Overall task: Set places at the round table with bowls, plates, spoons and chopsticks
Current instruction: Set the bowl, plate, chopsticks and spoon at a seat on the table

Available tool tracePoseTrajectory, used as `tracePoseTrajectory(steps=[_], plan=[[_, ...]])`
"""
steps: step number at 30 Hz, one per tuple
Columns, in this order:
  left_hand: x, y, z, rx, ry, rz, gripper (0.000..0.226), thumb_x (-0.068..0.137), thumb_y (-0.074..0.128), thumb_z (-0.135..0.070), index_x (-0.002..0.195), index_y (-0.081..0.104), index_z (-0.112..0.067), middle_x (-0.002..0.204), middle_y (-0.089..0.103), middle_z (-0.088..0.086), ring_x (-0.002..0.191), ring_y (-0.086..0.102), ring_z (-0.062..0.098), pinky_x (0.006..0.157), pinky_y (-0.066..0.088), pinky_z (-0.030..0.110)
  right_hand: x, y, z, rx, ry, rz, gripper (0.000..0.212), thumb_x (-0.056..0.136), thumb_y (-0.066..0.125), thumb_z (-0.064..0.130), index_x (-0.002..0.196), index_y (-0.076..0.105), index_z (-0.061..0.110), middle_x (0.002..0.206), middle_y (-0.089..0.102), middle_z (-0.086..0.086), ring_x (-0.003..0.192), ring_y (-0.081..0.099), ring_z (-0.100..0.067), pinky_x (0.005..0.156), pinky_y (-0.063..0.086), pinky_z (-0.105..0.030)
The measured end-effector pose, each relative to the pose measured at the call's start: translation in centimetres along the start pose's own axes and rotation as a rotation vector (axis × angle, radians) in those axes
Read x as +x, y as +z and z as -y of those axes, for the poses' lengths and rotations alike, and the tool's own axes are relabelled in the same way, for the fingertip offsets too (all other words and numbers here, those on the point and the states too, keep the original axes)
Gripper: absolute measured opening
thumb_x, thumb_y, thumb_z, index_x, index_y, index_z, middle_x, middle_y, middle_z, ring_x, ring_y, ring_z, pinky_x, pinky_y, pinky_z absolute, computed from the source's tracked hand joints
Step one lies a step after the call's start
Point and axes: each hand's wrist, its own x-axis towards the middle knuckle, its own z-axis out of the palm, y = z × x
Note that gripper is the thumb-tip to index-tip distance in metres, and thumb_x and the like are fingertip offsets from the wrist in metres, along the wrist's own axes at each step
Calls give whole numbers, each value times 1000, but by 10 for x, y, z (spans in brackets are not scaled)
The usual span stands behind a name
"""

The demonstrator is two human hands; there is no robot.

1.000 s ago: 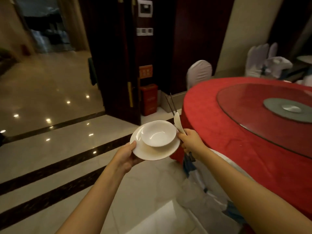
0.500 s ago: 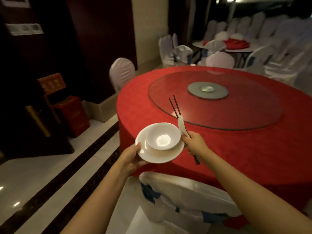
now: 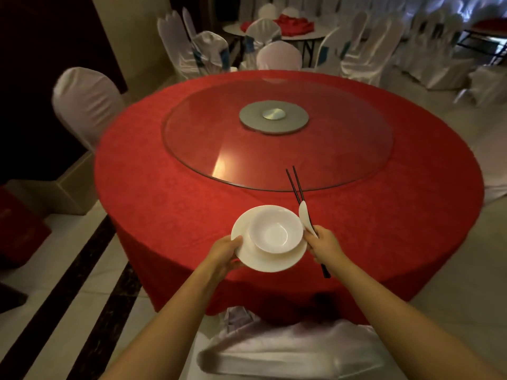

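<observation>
Thumb of the left hand (image 3: pixel 225 253) presses on the rim of the round white porcelain plate (image 3: pixel 263 263); the other fingers go under it, out of sight. On the plate a round white porcelain bowl (image 3: pixel 275 233) sits loose. Both are held over the near edge of the round table with red cloth (image 3: pixel 164 209), not yet put down. Such ware is stiff, smooth and breakable, and the bowl may slide, so the plate should stay level. Further right, the right hand (image 3: pixel 325 246) is closed around a white porcelain spoon (image 3: pixel 305 219) and two thin dark chopsticks (image 3: pixel 295 185), light things that slip easily.
</observation>
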Motion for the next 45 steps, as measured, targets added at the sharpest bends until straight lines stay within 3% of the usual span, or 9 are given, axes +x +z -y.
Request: tracePoseTrajectory(steps=[4,9,13,16,25,29,33,38,45], plan=[[39,12,13,113,5,-30,27,92,51,-6,117,59,0,78,60,5,65,56,15,43,51,22,25,1,-32,-10,61,-30,24,94,52,26,71,52,20,58,46,0,45,38,-10,38,30,-22],[73,22,27,243,-14,-73,25,89,56,-5,112,60,5,97,59,16,84,59,27,55,54,32,55,2,-67,-51,105,-49,29,94,52,24,66,47,19,58,47,0,44,37,-9,34,29,-17],[88,29,35,438,85,-177,27,84,62,-6,110,58,-1,96,58,12,77,59,24,41,54,27,70,3,-82,-90,91,-54,32,93,53,22,62,46,21,57,49,4,47,40,-5,38,31,-13],[94,30,39,587,171,-209,27,80,65,-13,105,54,-11,94,56,4,77,61,23,56,60,41,77,1,-91,-136,88,-60,33,93,54,25,61,46,20,58,48,3,50,41,-8,47,30,-22],[100,30,33,971,258,-153,27,86,56,-27,108,45,-16,69,53,-5,38,59,20,37,49,26,89,-3,-101,-255,69,-133,23,86,64,29,88,54,9,75,60,-2,65,56,-15,51,38,-22],[96,29,26,1141,288,-181,33,88,53,-34,113,48,-14,86,64,8,64,66,30,58,56,36,88,-10,-101,-316,54,-179,22,86,62,28,81,52,9,71,60,-6,65,58,-23,52,39,-27],[93,29,26,1061,381,-346,35,93,47,-38,112,55,-9,99,67,16,92,63,36,70,43,35,85,-11,-92,-254,-8,-214,27,87,62,27,65,47,19,61,52,6,56,49,-11,44,33,-15],[88,49,30,719,348,-210,27,90,55,-34,102,64,-11,86,70,10,76,63,25,66,46,29,81,4,-81,-216,-52,-125,18,87,61,21,73,52,14,61,53,8,55,48,-3,48,39,-6],[92,53,35,656,302,-210,18,84,61,-19,99,66,-12,67,62,-1,56,54,15,59,48,31,82,9,-77,-157,-13,-123,17,87,60,19,72,53,15,61,53,7,55,48,-5,46,35,-14]])
